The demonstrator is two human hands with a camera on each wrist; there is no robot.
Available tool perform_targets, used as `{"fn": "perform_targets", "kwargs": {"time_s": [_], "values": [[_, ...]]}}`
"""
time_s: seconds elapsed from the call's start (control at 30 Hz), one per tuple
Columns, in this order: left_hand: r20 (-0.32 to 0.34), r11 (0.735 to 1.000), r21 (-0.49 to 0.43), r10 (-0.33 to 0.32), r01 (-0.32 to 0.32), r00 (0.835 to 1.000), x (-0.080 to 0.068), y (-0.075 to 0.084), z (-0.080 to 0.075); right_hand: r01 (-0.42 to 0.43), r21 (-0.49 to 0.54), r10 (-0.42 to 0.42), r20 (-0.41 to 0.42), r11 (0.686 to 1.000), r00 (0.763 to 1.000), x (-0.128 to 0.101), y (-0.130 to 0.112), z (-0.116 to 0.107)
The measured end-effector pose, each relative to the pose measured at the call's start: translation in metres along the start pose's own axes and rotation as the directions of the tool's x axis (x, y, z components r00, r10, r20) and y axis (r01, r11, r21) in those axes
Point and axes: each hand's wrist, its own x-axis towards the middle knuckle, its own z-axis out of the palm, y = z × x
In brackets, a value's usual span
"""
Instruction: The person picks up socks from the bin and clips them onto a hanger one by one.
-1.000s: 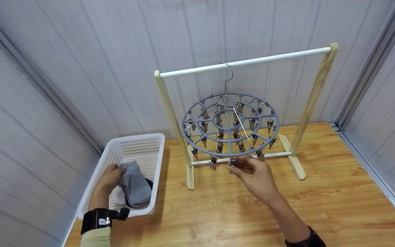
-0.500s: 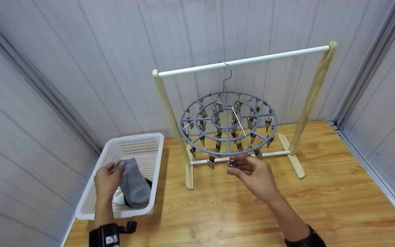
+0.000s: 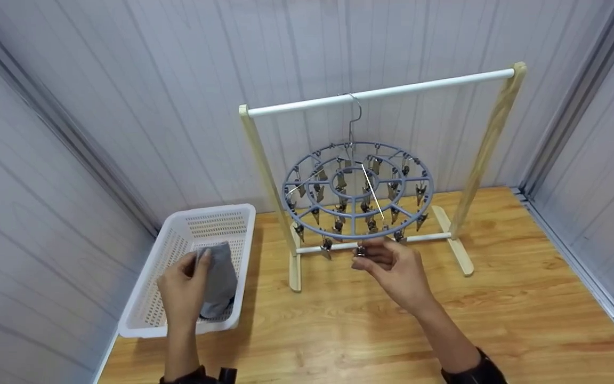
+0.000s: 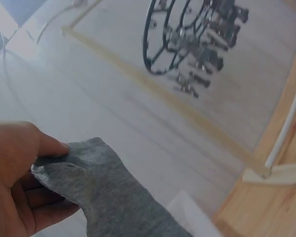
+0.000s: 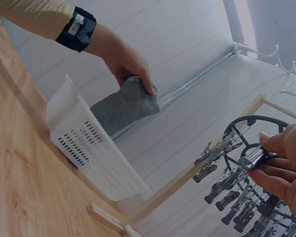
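Note:
My left hand [image 3: 185, 288] pinches the top end of a grey sock [image 3: 220, 280] between thumb and fingers, above the white plastic basket [image 3: 142, 314]. In the left wrist view the sock [image 4: 133, 197] trails down to the right from the fingertips. My right hand [image 3: 396, 272] pinches a metal clip [image 3: 360, 250] at the front edge of the round blue-grey clip hanger [image 3: 353, 217]. The clip [image 5: 254, 158] sits between thumb and fingers in the right wrist view; whether its mouth is spread I cannot tell.
The hanger hooks over the white bar [image 3: 419, 86] of a wooden stand [image 3: 491, 144]. Several other clips [image 3: 420, 193] dangle from its rings. The basket stands left of the stand on the wood-grain table [image 3: 339, 336]. Pale panel walls [image 3: 190, 96] close in the back and sides.
My left hand has lifted the grey sock and moved right, towards the basket's right side. The right hand stays at the same clip.

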Motion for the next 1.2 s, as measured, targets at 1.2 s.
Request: {"fn": "perform_targets", "kwargs": {"time_s": [1.2], "values": [[0.219, 0.903, -0.429, 0.059, 0.042, 0.974, -0.077, 0.098, 0.083, -0.091, 0.118, 0.09, 0.016, 0.989, 0.996, 0.001, -0.002, 0.001]]}}
